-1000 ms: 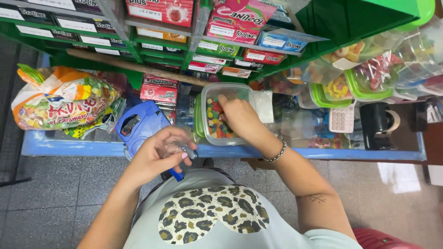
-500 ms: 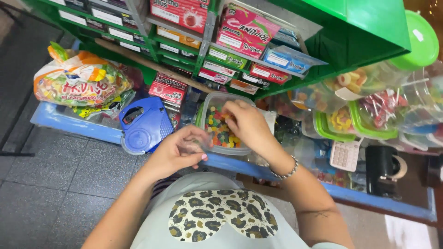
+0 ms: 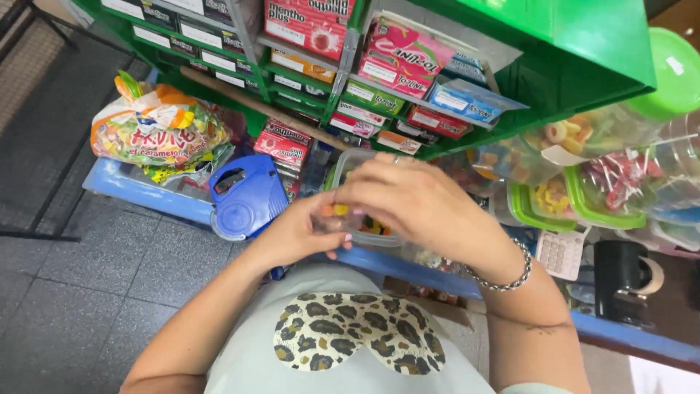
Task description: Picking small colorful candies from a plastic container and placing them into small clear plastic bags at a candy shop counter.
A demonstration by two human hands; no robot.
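Head | right hand (image 3: 430, 208) covers candy tub (image 3: 362, 191) | left hand (image 3: 302, 230) fingers pinching candy (image 3: 340, 210) | blue lid (image 3: 248, 198) beside

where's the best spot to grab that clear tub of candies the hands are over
Probably by the clear tub's far-left rim corner, coming from above and the left. That corner is the only bare part showing; the right hand covers most of the open top and the left hand blocks the near side. A pinch over the rim should suit the thin, straight wall. The rest is hidden.
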